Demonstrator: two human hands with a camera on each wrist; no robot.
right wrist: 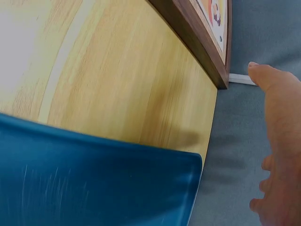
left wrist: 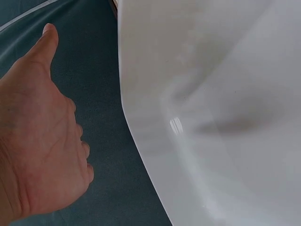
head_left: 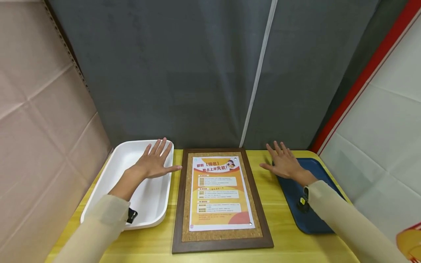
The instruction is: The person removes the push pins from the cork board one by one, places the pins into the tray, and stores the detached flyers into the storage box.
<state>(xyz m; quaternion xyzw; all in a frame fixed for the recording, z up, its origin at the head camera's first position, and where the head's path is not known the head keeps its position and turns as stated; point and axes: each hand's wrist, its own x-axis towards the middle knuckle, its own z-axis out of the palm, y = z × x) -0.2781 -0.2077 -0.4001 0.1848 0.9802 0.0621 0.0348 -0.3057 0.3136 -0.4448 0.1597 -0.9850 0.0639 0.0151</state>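
Fingers spread, my left hand hovers over the far right part of a white tray. In the left wrist view that hand shows its palm beside the tray's rim, holding nothing. My right hand, also spread and holding nothing, is over the far left corner of a dark blue tray. The right wrist view has this hand at the right edge, above the blue tray's corner. Between the hands lies a framed cork board with a printed poster pinned on it.
A yellow wood-grain table carries both trays and the board. Behind it hangs a dark grey curtain with a pale vertical strip. Light cloth walls stand at left and right, the right one edged in red.
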